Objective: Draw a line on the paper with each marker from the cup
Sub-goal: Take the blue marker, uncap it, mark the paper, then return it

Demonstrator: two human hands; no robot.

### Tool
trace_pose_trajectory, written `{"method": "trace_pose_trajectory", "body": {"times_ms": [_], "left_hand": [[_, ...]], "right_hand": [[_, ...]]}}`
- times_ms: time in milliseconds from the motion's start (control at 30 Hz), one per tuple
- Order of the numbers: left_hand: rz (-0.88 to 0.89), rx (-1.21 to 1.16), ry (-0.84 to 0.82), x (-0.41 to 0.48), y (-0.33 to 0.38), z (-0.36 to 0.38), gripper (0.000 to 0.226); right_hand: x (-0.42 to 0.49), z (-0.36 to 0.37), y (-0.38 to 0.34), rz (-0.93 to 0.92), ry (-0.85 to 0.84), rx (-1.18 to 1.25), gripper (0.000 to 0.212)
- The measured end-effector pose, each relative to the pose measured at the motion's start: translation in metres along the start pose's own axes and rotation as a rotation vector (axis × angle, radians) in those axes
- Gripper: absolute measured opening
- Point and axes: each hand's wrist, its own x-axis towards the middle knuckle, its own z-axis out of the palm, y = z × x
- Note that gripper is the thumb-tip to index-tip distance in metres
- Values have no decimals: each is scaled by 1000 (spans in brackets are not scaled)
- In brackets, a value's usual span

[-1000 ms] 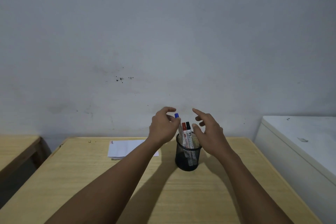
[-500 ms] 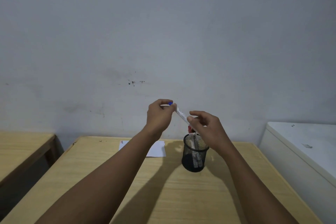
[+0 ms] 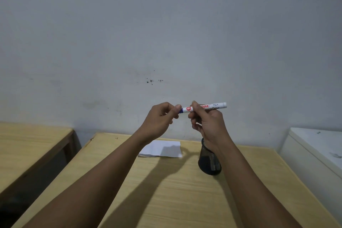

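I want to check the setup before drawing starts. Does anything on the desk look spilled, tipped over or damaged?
Nothing stands out. The mesh cup stands upright on the desk, the paper lies flat beside it, and both hands hold the blue marker level above them. Only small dark specks mark the wall.

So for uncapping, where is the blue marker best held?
Grip the white barrel of the blue marker mid-length with the right hand and pinch the blue cap end with the left hand; it lies level, so pull sideways along its axis.
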Motion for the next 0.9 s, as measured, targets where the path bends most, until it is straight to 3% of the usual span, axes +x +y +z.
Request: {"method": "trace_pose_trajectory", "body": {"times_ms": [200,333,500,600,700,767,900], "left_hand": [[236,353,18,-10,-41,-45,37],[94,258,93,-16,-54,-69,40],[-175,102,47,-19,-78,-99,48],[-204,253,15,-19,-104,-116,49],[-236,509,-19,-18,-136,-127,25],[-256,557,-4,-17,-153,-127,13],[-273,558,12,-15,-173,-120,10]], "right_hand": [[3,50,22,52,-83,35,29],[6,76,40,34,-190,38,27],[15,92,58,33,-224,16,28],[24,91,74,52,-165,4,26],[32,88,94,67,-125,-70,24],[37,88,108,75,-110,-116,25],[50,92,133,89,-103,-125,27]]}}
